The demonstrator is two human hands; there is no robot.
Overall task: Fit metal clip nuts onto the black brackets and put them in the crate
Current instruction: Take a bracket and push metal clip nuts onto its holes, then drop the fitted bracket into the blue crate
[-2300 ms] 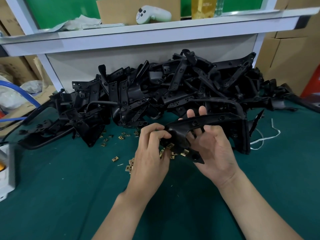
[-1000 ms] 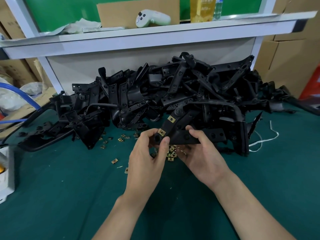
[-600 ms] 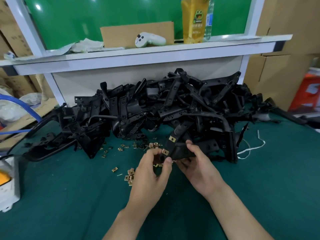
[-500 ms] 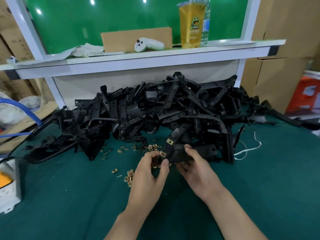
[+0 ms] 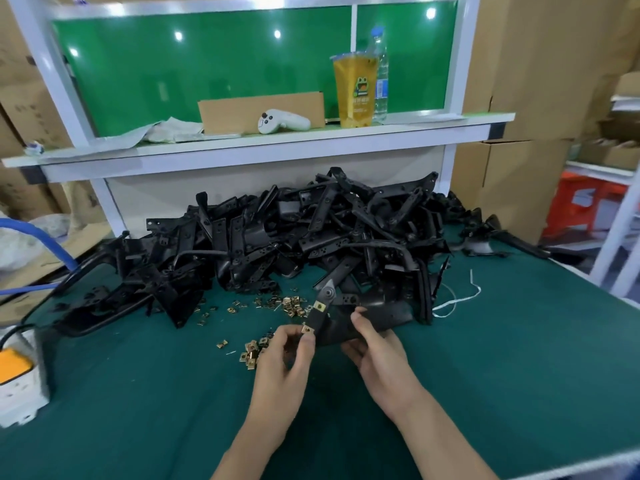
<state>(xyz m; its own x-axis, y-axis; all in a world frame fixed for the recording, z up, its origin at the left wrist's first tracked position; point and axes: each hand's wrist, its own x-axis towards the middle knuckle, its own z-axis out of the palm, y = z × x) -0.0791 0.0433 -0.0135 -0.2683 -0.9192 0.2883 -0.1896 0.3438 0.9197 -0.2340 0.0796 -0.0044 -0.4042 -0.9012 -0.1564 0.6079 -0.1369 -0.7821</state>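
Both hands hold one black bracket [image 5: 337, 325] just above the green table, in front of a big heap of black brackets [image 5: 294, 237]. My left hand [image 5: 284, 362] pinches the bracket's near end, where a brass clip nut [image 5: 306, 329] sits. A second clip nut [image 5: 320, 306] is fitted higher on the same arm. My right hand [image 5: 375, 355] grips the bracket's wider body from the right, thumb on top. Loose clip nuts [image 5: 277, 304] lie scattered on the mat between the heap and my hands. No crate is in view.
A white shelf [image 5: 263, 147] above the heap carries a yellow drink cup [image 5: 354, 91], a water bottle, a white controller [image 5: 282, 121] and cardboard. A white and orange device [image 5: 17, 386] sits at the left table edge. An orange crate-like object [image 5: 585, 209] shows far right.
The head camera has tilted up, showing more shelf and the green board. The bracket was turned over in my hands; two fitted clip nuts now face up.
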